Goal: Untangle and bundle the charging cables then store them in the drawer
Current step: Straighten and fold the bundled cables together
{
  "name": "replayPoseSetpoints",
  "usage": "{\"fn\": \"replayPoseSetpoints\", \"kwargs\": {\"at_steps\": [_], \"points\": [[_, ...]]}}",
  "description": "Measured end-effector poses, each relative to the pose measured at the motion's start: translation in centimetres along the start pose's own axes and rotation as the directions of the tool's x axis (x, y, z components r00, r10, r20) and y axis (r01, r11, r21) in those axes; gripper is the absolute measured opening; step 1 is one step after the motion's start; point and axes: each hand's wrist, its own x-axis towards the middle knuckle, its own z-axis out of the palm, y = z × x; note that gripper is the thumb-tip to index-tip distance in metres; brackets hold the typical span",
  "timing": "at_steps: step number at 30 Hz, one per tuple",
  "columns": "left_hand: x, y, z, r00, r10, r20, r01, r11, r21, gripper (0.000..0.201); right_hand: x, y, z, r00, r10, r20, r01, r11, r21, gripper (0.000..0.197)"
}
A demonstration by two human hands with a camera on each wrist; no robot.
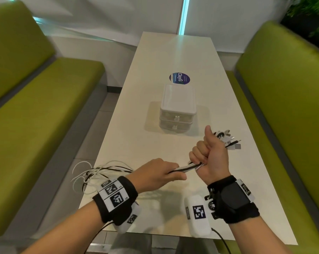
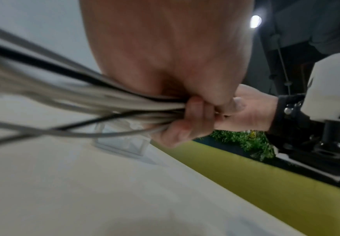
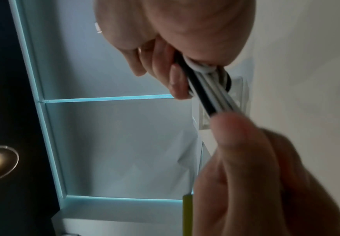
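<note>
Several white and black charging cables run as one straight bundle between my two hands above the near part of the table. My right hand grips the bundle in a fist with the thumb up; the plug ends stick out behind it. My left hand grips the same bundle a little to the left. Behind the left wrist, the loose cable tails fan out over the table's left edge. In the left wrist view the cables enter my curled fingers. In the right wrist view the bundle shows between both hands.
A small white two-drawer box stands mid-table, both drawers closed, beyond my hands. A round dark sticker lies behind it. Green bench seats flank the white table on both sides.
</note>
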Motion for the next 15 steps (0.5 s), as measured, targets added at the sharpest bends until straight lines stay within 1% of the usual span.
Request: {"fn": "replayPoseSetpoints", "kwargs": {"at_steps": [3,4,6,8,10,12,13,15], "points": [[-1.2,-2.2,-1.4,0.999,-0.045,0.028,0.046,0.999,-0.019,0.051,0.4,-1.2,-1.1,1.000,-0.017,-0.005,0.017,0.998,-0.066,0.056],[-1.5,-2.8,-1.9,0.999,-0.047,0.017,0.047,0.998,-0.030,0.052,0.5,-1.6,-1.5,1.000,-0.016,-0.007,0.015,0.997,-0.077,0.056],[-1.8,-3.2,-2.5,1.000,-0.010,-0.009,0.011,1.000,0.018,0.057,0.5,-2.1,-2.2,1.000,-0.005,-0.023,0.002,0.992,-0.127,0.054],[-1.9,-2.9,-2.5,0.999,0.013,-0.035,-0.010,0.997,0.077,0.058,0.4,-2.2,-2.4,1.000,-0.008,-0.013,0.004,0.972,-0.233,0.053],[-1.6,-2.3,-2.3,1.000,0.008,-0.025,-0.005,0.991,0.133,0.056,0.4,-2.2,-2.0,1.000,-0.013,0.015,0.018,0.935,-0.355,0.053],[-1.3,-1.8,-2.3,1.000,0.010,-0.020,-0.006,0.980,0.197,0.055,0.2,-2.0,-1.4,0.998,-0.034,0.056,0.058,0.866,-0.497,0.050],[-1.0,-1.6,-2.4,1.000,0.016,-0.023,-0.011,0.973,0.230,0.055,0.1,-1.8,-1.0,0.995,-0.054,0.080,0.091,0.806,-0.585,0.045],[-0.5,-1.0,-2.6,0.999,0.040,-0.027,-0.030,0.955,0.294,0.055,-0.1,-1.2,-0.2,0.987,-0.097,0.130,0.162,0.640,-0.751,0.036]]}}
